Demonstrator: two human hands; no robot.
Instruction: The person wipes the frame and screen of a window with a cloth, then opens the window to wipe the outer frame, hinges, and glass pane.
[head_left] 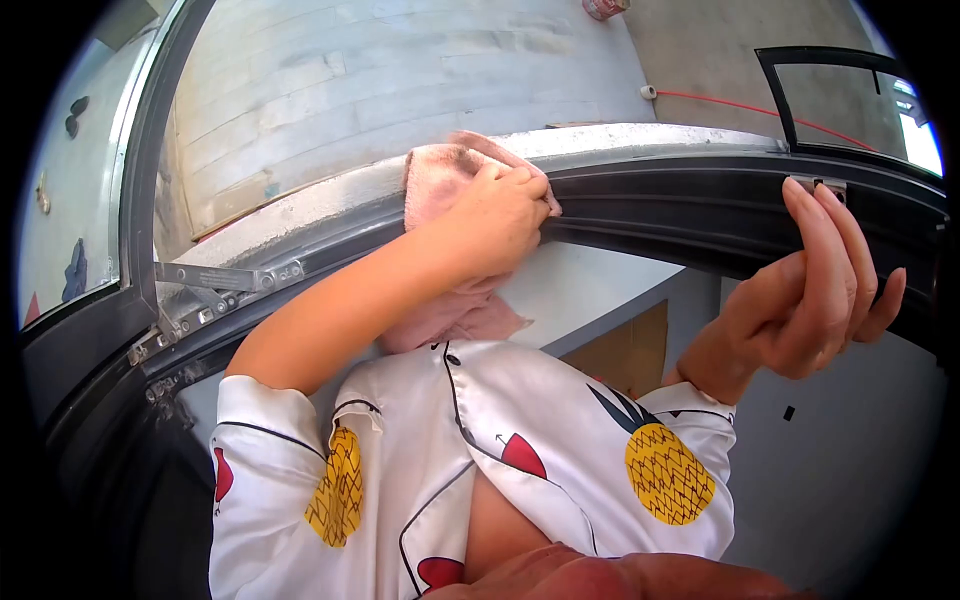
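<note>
My left hand [500,220] is closed on a pink cloth [435,180], its fingers curled into the fabric. The cloth lies over the black window frame [650,205], and part of it hangs down below my forearm. To the right, my right hand [815,290] is raised with its fingers stretched and partly apart. Two of its fingertips reach the frame beside a small metal fitting [836,188]. That palm shows no object in it.
A metal hinge arm [215,277] joins the frame at the left, beside a dark-edged window sash [150,110]. Another sash [830,100] stands at the upper right. Beyond the pale ledge [640,137] are a red hose [740,101] and a red can [604,8].
</note>
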